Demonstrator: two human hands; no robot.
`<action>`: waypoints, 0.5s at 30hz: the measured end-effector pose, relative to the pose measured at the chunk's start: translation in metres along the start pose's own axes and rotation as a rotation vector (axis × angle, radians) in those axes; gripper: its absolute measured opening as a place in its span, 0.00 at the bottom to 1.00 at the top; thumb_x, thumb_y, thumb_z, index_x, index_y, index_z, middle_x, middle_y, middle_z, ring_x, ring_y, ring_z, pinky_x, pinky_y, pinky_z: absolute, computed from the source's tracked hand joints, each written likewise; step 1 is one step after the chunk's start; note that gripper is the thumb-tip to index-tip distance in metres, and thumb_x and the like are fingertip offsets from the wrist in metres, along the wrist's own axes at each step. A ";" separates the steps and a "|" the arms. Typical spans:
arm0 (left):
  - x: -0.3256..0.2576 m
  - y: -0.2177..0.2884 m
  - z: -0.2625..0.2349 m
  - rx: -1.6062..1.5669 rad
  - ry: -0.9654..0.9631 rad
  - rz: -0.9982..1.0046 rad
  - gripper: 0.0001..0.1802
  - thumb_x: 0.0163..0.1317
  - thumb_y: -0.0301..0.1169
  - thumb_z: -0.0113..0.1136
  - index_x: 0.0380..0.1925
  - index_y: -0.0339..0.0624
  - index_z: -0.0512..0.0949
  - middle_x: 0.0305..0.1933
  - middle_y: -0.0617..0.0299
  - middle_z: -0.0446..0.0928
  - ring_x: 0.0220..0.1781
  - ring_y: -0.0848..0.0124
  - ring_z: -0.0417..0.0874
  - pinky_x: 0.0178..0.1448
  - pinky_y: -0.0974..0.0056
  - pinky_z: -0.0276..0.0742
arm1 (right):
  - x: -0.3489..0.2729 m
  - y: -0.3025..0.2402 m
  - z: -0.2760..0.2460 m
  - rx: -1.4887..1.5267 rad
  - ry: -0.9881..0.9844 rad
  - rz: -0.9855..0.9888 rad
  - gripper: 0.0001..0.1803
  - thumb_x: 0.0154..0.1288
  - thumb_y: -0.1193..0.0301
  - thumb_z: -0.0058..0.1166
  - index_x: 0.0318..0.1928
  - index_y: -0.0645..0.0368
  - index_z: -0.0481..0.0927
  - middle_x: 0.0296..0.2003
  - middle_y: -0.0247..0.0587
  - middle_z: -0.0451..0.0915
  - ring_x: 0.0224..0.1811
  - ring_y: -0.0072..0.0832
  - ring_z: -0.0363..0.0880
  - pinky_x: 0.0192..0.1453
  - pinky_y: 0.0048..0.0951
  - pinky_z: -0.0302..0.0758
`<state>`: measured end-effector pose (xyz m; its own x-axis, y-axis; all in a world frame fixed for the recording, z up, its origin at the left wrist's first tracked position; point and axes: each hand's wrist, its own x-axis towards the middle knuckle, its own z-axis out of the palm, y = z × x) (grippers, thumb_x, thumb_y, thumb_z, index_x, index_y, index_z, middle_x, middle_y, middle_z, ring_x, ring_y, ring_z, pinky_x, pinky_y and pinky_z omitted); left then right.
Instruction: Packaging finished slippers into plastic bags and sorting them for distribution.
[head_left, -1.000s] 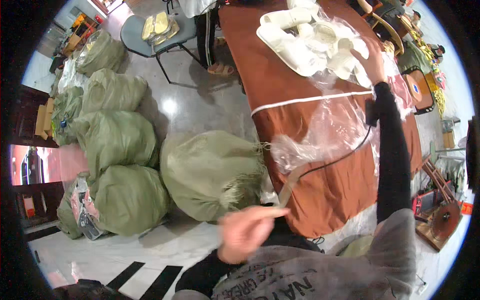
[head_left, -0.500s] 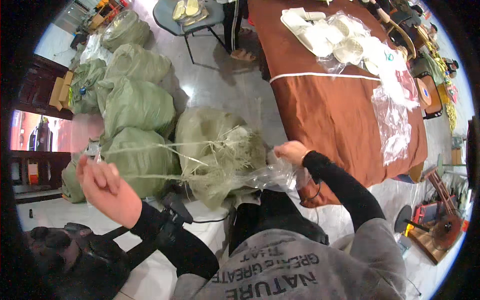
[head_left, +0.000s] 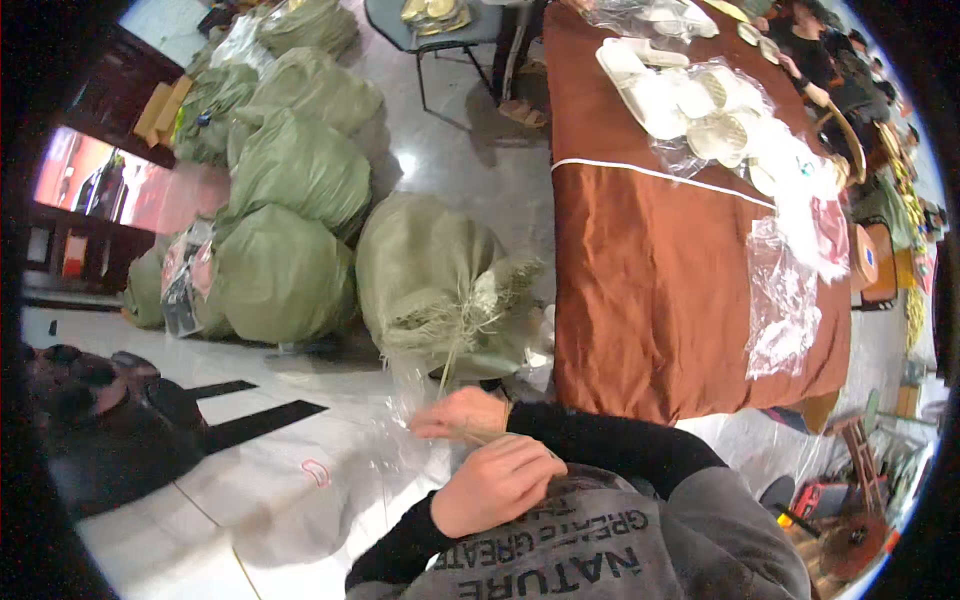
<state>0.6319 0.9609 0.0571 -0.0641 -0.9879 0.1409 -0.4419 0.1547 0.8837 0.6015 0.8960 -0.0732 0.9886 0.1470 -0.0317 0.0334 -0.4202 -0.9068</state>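
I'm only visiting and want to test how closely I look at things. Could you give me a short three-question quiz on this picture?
1. True or false: the green sacks are stacked on the table with the brown cloth.
2. What lies in clear bags at the far end of the table? A) white slippers B) red apples C) blue bottles
3. Which of the person's hands pinches the pale strands that run up to the nearest sack's mouth?

Key
1. False: they lie on the floor beside it.
2. A.
3. The right hand; the left hand is curled shut just below it.
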 end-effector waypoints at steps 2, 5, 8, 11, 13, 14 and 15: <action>-0.017 -0.013 0.005 0.022 0.209 -0.004 0.07 0.51 0.23 0.58 0.33 0.41 0.78 0.37 0.58 0.76 0.40 0.63 0.77 0.45 0.63 0.72 | -0.016 0.020 0.033 0.065 0.039 -0.068 0.16 0.65 0.61 0.50 0.53 0.47 0.73 0.25 0.50 0.75 0.27 0.48 0.76 0.32 0.44 0.71; -0.075 -0.061 0.014 -0.092 1.123 -0.676 0.16 0.63 0.39 0.54 0.41 0.36 0.74 0.41 0.61 0.76 0.44 0.65 0.77 0.50 0.60 0.71 | -0.073 -0.010 -0.002 -0.210 0.144 0.057 0.09 0.58 0.66 0.48 0.35 0.57 0.76 0.24 0.49 0.78 0.28 0.45 0.81 0.29 0.44 0.75; -0.128 -0.188 0.031 -1.102 0.907 -0.912 0.29 0.65 0.52 0.50 0.53 0.36 0.71 0.43 0.62 0.75 0.46 0.68 0.75 0.53 0.61 0.70 | -0.087 -0.019 -0.001 -0.332 0.037 -0.075 0.08 0.60 0.66 0.47 0.34 0.56 0.76 0.25 0.49 0.79 0.28 0.46 0.81 0.30 0.42 0.76; -0.004 -0.189 0.063 -1.608 0.651 -1.106 0.33 0.64 0.55 0.49 0.56 0.37 0.70 0.36 0.63 0.75 0.36 0.70 0.75 0.44 0.63 0.72 | -0.115 0.009 0.023 -0.346 0.058 -0.001 0.10 0.61 0.67 0.46 0.43 0.52 0.74 0.25 0.47 0.79 0.25 0.46 0.80 0.26 0.42 0.76; -0.037 -0.235 0.053 -1.478 0.449 -0.714 0.19 0.67 0.41 0.49 0.45 0.37 0.75 0.32 0.64 0.79 0.34 0.68 0.80 0.38 0.64 0.77 | -0.136 0.000 -0.008 -0.336 0.070 0.163 0.21 0.61 0.67 0.46 0.56 0.46 0.68 0.23 0.46 0.78 0.23 0.45 0.80 0.24 0.42 0.75; -0.037 -0.242 0.053 -1.314 0.657 -0.906 0.16 0.67 0.37 0.47 0.45 0.37 0.76 0.34 0.63 0.79 0.35 0.71 0.80 0.36 0.65 0.78 | -0.156 -0.014 -0.025 -0.415 0.092 0.226 0.28 0.60 0.67 0.47 0.63 0.43 0.64 0.22 0.46 0.77 0.22 0.44 0.79 0.24 0.42 0.76; -0.015 -0.206 0.073 -0.974 0.714 -0.741 0.14 0.65 0.36 0.51 0.42 0.38 0.76 0.32 0.63 0.78 0.34 0.71 0.80 0.37 0.65 0.77 | -0.188 -0.023 -0.068 -0.503 0.027 0.437 0.34 0.60 0.67 0.48 0.68 0.40 0.57 0.22 0.46 0.77 0.23 0.44 0.80 0.25 0.41 0.77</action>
<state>0.6584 0.9436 -0.1592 0.4955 -0.6711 -0.5514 0.6304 -0.1589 0.7598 0.4251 0.8172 -0.0182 0.9300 -0.1511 -0.3350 -0.3128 -0.8039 -0.5059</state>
